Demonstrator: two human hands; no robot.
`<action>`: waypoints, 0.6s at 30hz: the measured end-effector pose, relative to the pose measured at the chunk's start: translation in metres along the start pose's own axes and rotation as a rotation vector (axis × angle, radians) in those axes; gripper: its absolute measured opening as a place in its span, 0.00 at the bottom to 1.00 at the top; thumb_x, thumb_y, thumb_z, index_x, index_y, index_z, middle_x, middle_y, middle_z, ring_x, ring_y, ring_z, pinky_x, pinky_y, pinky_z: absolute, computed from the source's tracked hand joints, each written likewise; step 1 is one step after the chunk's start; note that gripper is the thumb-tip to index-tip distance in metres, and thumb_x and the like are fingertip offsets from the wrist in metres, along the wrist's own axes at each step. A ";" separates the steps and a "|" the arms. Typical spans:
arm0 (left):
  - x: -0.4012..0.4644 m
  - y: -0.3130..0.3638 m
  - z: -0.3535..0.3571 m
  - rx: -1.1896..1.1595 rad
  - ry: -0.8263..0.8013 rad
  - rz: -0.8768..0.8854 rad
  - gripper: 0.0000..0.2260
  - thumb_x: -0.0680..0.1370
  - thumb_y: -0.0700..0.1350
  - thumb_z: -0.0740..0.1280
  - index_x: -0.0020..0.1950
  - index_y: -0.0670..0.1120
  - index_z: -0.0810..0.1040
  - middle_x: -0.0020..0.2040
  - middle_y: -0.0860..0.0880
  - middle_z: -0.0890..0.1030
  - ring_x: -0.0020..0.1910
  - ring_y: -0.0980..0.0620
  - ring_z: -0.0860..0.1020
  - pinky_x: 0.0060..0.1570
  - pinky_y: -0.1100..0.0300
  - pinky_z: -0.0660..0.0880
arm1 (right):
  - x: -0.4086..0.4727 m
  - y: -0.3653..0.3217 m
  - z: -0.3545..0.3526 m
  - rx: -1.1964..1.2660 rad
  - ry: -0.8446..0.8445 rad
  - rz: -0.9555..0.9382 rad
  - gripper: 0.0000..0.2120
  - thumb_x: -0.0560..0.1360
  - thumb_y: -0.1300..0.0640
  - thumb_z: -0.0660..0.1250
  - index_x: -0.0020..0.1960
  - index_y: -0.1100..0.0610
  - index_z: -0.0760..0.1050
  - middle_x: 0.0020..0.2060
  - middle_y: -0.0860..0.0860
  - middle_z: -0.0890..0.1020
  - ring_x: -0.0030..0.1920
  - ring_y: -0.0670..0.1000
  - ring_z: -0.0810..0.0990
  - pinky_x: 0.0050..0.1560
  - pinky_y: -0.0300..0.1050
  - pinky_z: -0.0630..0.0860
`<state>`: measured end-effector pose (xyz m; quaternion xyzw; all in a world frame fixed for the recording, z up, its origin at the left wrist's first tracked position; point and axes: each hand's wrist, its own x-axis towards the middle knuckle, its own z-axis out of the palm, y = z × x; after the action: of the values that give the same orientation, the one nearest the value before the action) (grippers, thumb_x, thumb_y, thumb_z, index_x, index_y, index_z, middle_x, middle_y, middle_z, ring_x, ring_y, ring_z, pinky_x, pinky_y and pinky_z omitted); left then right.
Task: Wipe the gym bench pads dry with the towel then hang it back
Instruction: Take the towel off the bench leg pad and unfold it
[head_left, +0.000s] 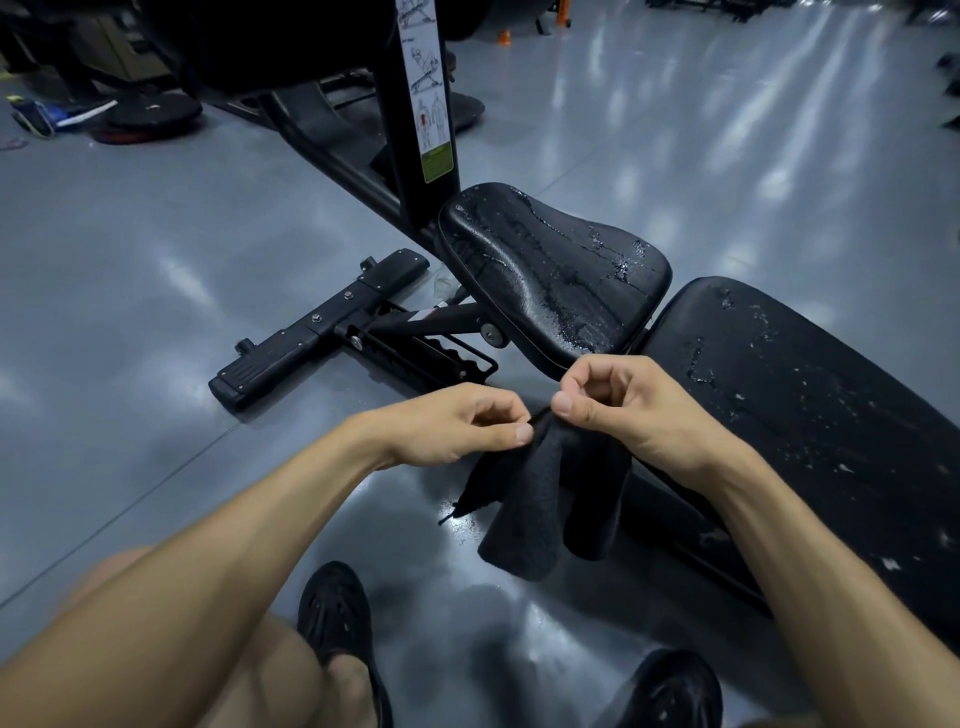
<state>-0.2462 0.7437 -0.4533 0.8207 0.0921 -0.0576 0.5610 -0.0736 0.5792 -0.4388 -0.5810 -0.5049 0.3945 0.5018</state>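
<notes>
A black towel (540, 499) hangs in folds between my two hands, in front of the bench and above the floor. My left hand (457, 423) pinches its top edge on the left. My right hand (618, 400) pinches the same edge just to the right, thumb and fingers curled. Beyond them the black seat pad (550, 275) glistens with streaks and drops of water. The long back pad (810, 410) runs off to the right, also dotted with water drops.
The bench's floor bar (317, 325) and adjustment ladder lie to the left. A black upright post (415, 104) with an exercise sticker stands behind the seat. Weight plates (150, 111) lie far left. My two black shoes (337, 618) stand on the glossy grey floor.
</notes>
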 end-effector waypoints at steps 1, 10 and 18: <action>-0.002 0.000 -0.002 0.012 0.011 -0.010 0.05 0.83 0.47 0.65 0.50 0.47 0.79 0.44 0.53 0.77 0.45 0.56 0.72 0.50 0.59 0.70 | -0.001 0.000 -0.003 -0.013 -0.005 0.004 0.11 0.76 0.57 0.73 0.43 0.64 0.75 0.35 0.52 0.74 0.37 0.47 0.70 0.39 0.37 0.67; -0.009 -0.002 -0.012 0.061 0.149 0.089 0.03 0.80 0.39 0.70 0.48 0.43 0.77 0.41 0.56 0.80 0.40 0.60 0.76 0.45 0.66 0.73 | -0.006 0.011 -0.013 -0.283 0.019 0.031 0.15 0.72 0.48 0.78 0.39 0.58 0.78 0.29 0.52 0.76 0.30 0.45 0.69 0.34 0.38 0.66; -0.008 -0.001 -0.012 0.179 0.115 -0.040 0.07 0.83 0.43 0.67 0.60 0.45 0.81 0.49 0.45 0.86 0.47 0.55 0.82 0.53 0.59 0.77 | -0.002 0.016 -0.007 -0.053 0.082 0.028 0.12 0.71 0.55 0.76 0.46 0.62 0.79 0.34 0.51 0.80 0.36 0.46 0.75 0.39 0.35 0.71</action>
<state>-0.2541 0.7541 -0.4482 0.8675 0.1352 -0.0296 0.4779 -0.0644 0.5766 -0.4531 -0.6166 -0.4863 0.3639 0.5010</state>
